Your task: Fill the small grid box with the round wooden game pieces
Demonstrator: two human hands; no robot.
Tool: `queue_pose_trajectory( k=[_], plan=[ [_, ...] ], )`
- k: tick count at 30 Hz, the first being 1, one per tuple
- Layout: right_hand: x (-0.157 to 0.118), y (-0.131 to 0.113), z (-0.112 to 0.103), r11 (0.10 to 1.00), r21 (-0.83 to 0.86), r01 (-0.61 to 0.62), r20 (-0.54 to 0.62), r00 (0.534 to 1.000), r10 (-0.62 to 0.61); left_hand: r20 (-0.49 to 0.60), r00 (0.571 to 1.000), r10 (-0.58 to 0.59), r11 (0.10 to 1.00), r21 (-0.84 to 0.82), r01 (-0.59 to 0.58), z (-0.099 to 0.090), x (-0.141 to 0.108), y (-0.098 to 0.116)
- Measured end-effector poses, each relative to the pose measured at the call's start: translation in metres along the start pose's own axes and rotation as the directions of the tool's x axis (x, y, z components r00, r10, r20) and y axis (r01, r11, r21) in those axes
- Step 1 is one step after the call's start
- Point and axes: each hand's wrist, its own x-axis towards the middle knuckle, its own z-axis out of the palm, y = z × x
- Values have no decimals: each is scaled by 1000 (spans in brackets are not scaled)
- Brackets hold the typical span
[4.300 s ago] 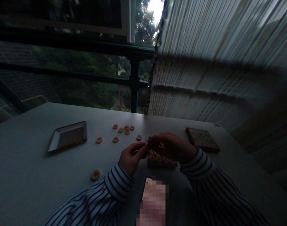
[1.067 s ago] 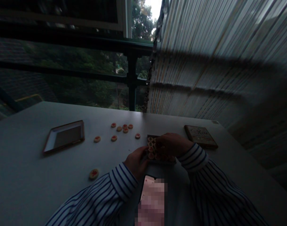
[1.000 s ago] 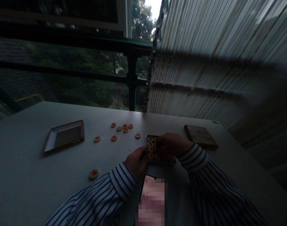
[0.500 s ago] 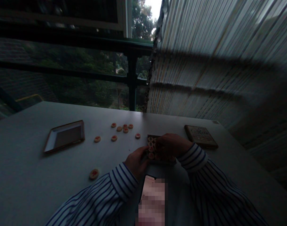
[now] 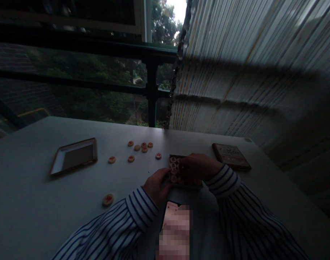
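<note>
A shallow box (image 5: 190, 186) packed with round Chinese chess pieces (image 5: 174, 179) lies on the table in front of me. At its left edge, my left hand (image 5: 156, 183) grips the side between thumb and fingers. My right hand (image 5: 199, 166) reaches over the box from the right, fingers bent down and closed among the pieces; its fingertips, and whatever they hold, are hidden. Left of the box lies a loose piece with a red mark (image 5: 158, 156). Several more red-marked pieces (image 5: 131, 158) are scattered farther left, and a single piece (image 5: 108, 199) lies near my left sleeve.
An open box lid (image 5: 74, 156) rests on the left of the white table (image 5: 73, 206). A decorated flat box or lid (image 5: 231, 156) lies at the right. Below my hands is a lit phone (image 5: 171, 211), partly blurred out. A railing (image 5: 152, 97) and striped curtain stand behind.
Almost nothing differs. Both hands stay at the box, and the right hand's fingers have shifted only very slightly over the pieces.
</note>
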Motion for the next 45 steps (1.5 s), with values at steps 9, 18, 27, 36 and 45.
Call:
queue_pose_trajectory(
  k=[9, 18, 27, 36, 45],
  plan=[
    [1, -1, -3, 1000, 7, 15, 58, 998, -15, -29, 999, 15, 1000, -8, -15, 2, -1, -1],
    [1, 0, -1, 997, 57, 53, 47, 997, -56, -7, 1000, -3, 1000, 22, 4, 1, -1, -1],
    [3, 2, 0, 996, 70, 59, 86, 994, -65, -8, 1000, 8, 1000, 12, -8, 1, 0, -1],
    [-1, -3, -6, 998, -2, 60, -8, 998, -60, -18, 1000, -9, 1000, -6, 9, 3, -1, -3],
    [4, -7, -3, 979, 103, 174, -49, 984, -169, -8, 1000, -19, 1000, -22, 19, 1, -1, 0]
  ],
)
